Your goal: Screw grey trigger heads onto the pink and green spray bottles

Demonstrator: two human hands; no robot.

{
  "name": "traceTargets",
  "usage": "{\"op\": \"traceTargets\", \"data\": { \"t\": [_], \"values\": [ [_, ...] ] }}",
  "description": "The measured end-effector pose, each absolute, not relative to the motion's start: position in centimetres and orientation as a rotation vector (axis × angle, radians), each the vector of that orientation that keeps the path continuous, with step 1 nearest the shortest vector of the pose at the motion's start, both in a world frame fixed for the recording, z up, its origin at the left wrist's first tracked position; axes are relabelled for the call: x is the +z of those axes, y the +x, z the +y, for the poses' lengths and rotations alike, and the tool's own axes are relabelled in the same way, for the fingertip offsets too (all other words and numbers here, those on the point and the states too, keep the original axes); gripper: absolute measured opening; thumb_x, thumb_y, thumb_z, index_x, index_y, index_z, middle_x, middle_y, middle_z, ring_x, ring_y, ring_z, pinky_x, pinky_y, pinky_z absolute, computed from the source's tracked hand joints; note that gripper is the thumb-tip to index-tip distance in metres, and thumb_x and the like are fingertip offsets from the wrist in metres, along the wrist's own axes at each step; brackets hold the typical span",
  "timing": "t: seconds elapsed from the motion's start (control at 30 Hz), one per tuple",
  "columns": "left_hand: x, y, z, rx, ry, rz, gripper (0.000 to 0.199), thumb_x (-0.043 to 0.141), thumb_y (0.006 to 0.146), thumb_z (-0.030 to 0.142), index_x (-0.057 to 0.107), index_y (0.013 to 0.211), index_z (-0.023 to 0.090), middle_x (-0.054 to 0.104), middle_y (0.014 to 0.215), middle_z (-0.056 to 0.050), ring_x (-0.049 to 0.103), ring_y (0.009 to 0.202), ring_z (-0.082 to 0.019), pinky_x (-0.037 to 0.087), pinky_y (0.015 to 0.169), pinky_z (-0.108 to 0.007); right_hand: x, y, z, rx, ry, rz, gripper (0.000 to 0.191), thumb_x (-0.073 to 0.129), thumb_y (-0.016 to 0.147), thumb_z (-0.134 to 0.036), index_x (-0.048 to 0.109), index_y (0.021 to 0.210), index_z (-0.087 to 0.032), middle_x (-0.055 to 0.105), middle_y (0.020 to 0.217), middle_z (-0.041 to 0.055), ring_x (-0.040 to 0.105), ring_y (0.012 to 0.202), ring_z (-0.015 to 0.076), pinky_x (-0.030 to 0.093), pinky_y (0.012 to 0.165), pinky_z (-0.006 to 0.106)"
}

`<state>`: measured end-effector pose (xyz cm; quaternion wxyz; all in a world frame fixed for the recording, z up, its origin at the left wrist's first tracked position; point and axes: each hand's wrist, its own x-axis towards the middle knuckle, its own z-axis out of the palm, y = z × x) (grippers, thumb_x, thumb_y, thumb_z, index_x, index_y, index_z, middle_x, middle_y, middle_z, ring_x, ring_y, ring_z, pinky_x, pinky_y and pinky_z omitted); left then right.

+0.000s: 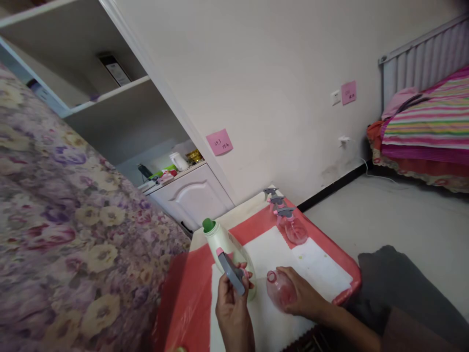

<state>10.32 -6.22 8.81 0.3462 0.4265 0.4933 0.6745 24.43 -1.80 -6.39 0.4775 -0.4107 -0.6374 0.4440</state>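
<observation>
My left hand [233, 305] is closed on a grey and pink trigger spray head [230, 273], raised in front of a large pale green jug [227, 240] with a green cap [208, 225]. To the right, my right hand [302, 296] grips a clear pink bottle [280, 289] by its side. That bottle's mouth is uncovered and tilts toward the camera. Spray head and bottle are apart. Several pink spray bottles [295, 231] with grey trigger heads stand in a row at the table's far right edge.
White paper [266, 244] lies over the red cloth [176, 298] on the table. A flowered curtain [91, 234] hangs close at left, beside a white cabinet [194, 193] with shelves. A wall rises behind the table. At far right is a bed [425, 132] with striped covers.
</observation>
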Motion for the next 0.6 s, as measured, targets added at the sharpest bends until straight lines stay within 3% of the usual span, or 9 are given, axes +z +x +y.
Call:
{"op": "traceTargets", "data": {
  "t": [0.27, 0.4, 0.6],
  "values": [
    [9.2, 10.8, -5.8, 1.682, 1.201, 1.354, 0.040, 0.077, 0.071, 0.041, 0.064, 0.102, 0.021, 0.069, 0.110, -0.007, 0.065, 0.085, -0.018, 0.052, 0.070, -0.025, -7.6, 24.3, -1.5, 1.058, -0.970, -1.563, 0.084, 0.068, 0.052, -0.013, 0.044, 0.133, -0.022, 0.054, 0.132, 0.0118, 0.051, 0.125, 0.0328, 0.040, 0.109, 0.045],
    [9.5, 11.2, -5.6, 1.570, 1.260, 1.334, 0.040, 0.080, 0.067, 0.040, 0.064, 0.097, 0.019, 0.070, 0.108, -0.009, 0.067, 0.092, -0.022, 0.055, 0.076, -0.029, -7.7, 24.3, -1.6, 1.047, -0.958, -1.581, 0.084, 0.068, 0.053, -0.014, 0.044, 0.134, -0.022, 0.053, 0.133, 0.0115, 0.050, 0.126, 0.0325, 0.040, 0.109, 0.045],
    [5.3, 11.6, -3.8, 1.467, 1.205, 1.305, 0.038, 0.080, 0.068, 0.037, 0.066, 0.097, 0.018, 0.072, 0.103, -0.008, 0.068, 0.088, -0.020, 0.055, 0.079, -0.030, -7.2, 24.1, -1.7, 0.998, -0.931, -1.560, 0.077, 0.067, 0.056, -0.015, 0.046, 0.130, -0.023, 0.056, 0.127, 0.0116, 0.055, 0.119, 0.0314, 0.044, 0.105, 0.047]
  ]
}}
